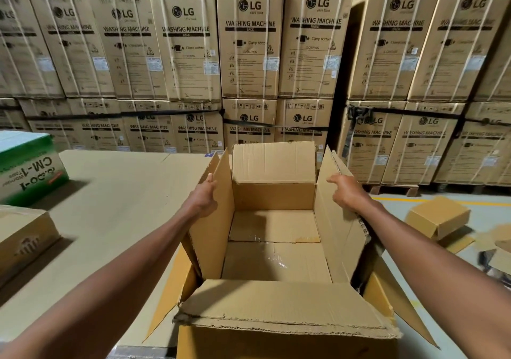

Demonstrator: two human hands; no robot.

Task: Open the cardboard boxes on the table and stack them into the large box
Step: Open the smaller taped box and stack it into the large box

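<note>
Only the person's two forearms and hands show, reaching in from the lower corners of the view. Both arms are bare from the frame edge to the wrist, with no sleeve in sight. The left hand (203,194) and the right hand (347,191) are bare, with no glove, ring, watch or band visible.
</note>
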